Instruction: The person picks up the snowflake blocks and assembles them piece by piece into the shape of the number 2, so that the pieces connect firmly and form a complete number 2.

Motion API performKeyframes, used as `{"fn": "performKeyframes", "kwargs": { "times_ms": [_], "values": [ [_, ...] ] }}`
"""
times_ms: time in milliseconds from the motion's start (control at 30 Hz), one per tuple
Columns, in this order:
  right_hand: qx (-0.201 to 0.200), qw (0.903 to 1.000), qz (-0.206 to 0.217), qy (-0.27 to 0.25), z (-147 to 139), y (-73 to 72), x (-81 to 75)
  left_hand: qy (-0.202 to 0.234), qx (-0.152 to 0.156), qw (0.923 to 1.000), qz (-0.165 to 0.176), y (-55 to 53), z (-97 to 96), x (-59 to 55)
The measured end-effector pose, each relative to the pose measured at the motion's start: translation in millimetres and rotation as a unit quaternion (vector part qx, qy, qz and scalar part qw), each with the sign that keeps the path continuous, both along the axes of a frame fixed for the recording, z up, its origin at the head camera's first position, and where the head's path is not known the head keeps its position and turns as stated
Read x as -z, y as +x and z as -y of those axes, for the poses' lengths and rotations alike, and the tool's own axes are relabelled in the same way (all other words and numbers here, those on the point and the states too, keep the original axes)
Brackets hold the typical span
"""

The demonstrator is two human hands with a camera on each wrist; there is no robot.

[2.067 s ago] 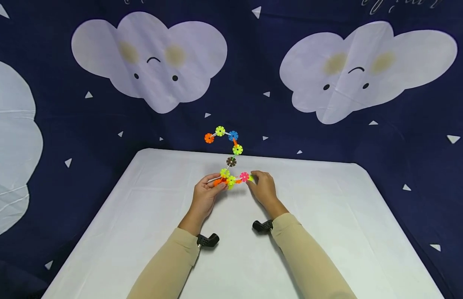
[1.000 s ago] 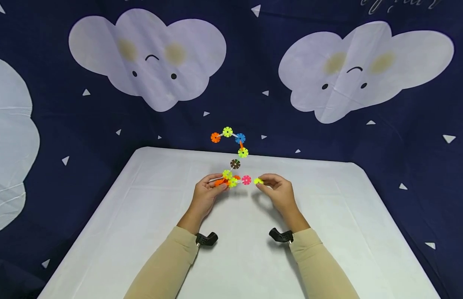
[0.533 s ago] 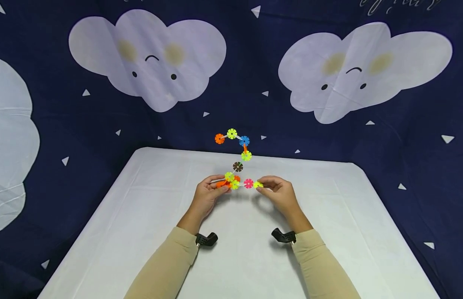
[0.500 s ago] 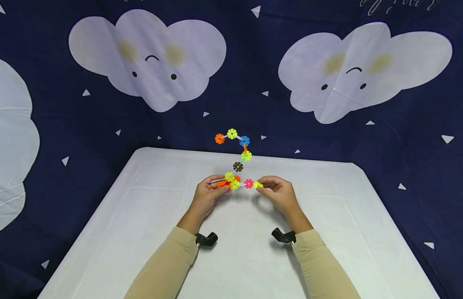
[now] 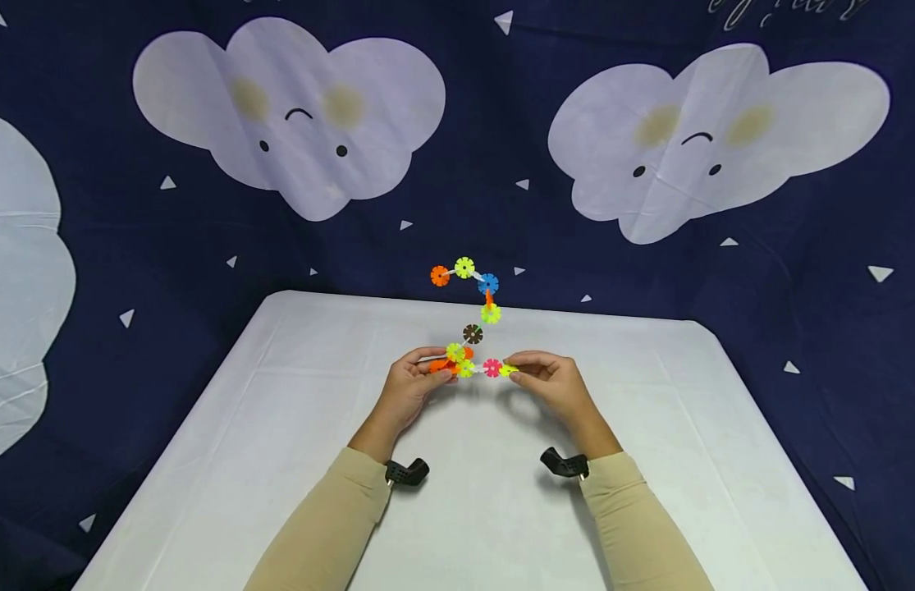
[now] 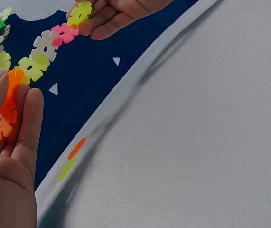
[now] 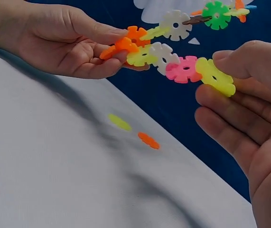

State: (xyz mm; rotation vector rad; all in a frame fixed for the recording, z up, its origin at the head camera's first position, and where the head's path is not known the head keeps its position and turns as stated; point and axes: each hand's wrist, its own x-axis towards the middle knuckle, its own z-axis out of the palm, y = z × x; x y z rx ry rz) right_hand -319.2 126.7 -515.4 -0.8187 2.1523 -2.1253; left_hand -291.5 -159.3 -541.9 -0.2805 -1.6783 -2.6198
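A chain of colourful snowflake discs (image 5: 472,333) rises from my hands above the white table (image 5: 280,460). My left hand (image 5: 427,373) pinches the orange discs (image 6: 4,114) at the chain's lower end, thumb on top. My right hand (image 5: 523,368) pinches a yellow disc (image 7: 216,76) between thumb and fingers. This yellow disc is pressed edge-on against the pink disc (image 7: 185,70) at the end of the chain's side branch. The same pink disc (image 6: 64,33) and yellow disc (image 6: 79,13) show at the top of the left wrist view.
Two loose discs lie near the table's far edge, one yellow (image 7: 119,122) and one orange (image 7: 148,140). A dark blue backdrop with white cloud faces (image 5: 295,115) hangs behind the table.
My right hand has moved left with the yellow disc, closing the gap to the pink disc. The top of the chain has leaned slightly to the right. My left hand stays put.
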Motion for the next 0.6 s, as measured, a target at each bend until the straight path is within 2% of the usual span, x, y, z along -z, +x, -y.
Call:
{"fn": "performKeyframes", "kwargs": {
  "times_ms": [233,600],
  "values": [
    [-0.013,0.9999,0.006,0.003,-1.0,-0.1,1.2,-0.004,0.004,1.0,-0.001,0.6,-0.1,-0.3],
    [-0.005,1.0,0.005,0.002,0.7,1.1,5.6,-0.047,0.009,0.9989,-0.004,1.6,1.9,-3.9]
  ]
}}
